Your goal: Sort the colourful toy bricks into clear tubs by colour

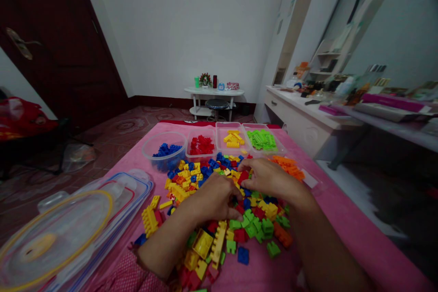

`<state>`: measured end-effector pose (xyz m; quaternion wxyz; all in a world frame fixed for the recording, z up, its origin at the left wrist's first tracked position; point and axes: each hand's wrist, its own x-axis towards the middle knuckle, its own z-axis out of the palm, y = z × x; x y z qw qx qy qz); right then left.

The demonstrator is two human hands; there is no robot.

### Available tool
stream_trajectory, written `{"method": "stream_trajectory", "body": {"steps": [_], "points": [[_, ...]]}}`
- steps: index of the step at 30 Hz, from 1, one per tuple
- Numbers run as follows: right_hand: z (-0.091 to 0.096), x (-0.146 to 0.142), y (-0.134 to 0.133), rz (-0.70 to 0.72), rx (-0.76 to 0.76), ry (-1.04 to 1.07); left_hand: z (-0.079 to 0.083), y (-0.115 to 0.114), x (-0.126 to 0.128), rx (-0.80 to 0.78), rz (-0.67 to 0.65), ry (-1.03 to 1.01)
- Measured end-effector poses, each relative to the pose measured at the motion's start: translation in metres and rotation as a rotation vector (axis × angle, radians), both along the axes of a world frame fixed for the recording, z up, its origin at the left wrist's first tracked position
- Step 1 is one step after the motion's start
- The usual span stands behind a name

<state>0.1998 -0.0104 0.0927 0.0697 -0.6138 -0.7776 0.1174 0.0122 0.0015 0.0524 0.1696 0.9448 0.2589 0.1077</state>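
Observation:
A mixed pile of toy building bricks [251,223] in yellow, blue, red, green and orange covers the middle of the pink cloth. Into its centre reaches my left hand [217,196], fingers curled downward; whatever lies between them is hidden. Just to the right and slightly farther off, my right hand [263,175] is closed with a red brick [243,177] at its thumb and fingertips. Behind the pile stand a round tub of blue bricks [167,149] and clear boxes of red bricks [201,145], yellow bricks [233,138] and green bricks [262,139]. Orange bricks [287,166] sit beyond my right wrist.
Clear lids [102,210] with coloured seals are stacked at the table's left side. Farther away stand a small white table [214,91] and a round stool [217,104]. A white dresser [308,114] with bottles runs along the right, and a dark door [51,41] is at left.

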Motion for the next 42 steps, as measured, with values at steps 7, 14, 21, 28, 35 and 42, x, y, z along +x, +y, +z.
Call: {"method": "stream_trajectory", "body": {"steps": [7,14,21,28,35,42], "points": [[-0.001,-0.003,0.001,0.022,0.031,0.012,0.0,-0.008,0.004,0.076,0.009,0.034],[-0.001,-0.002,0.008,-0.015,0.203,0.187,0.0,0.007,0.0,-0.346,0.289,-0.296],[0.002,-0.027,0.005,0.023,0.352,0.537,0.003,0.019,0.0,-1.395,0.337,-0.968],[0.001,-0.037,0.003,0.05,0.379,0.572,0.005,0.024,-0.013,-1.61,0.362,-1.007],[0.004,-0.032,0.003,0.016,0.439,0.497,0.018,0.083,-0.021,-0.81,0.617,-0.964],[-0.012,-0.037,0.011,0.014,0.339,0.365,0.025,0.091,-0.023,-0.11,0.524,-0.386]]}}
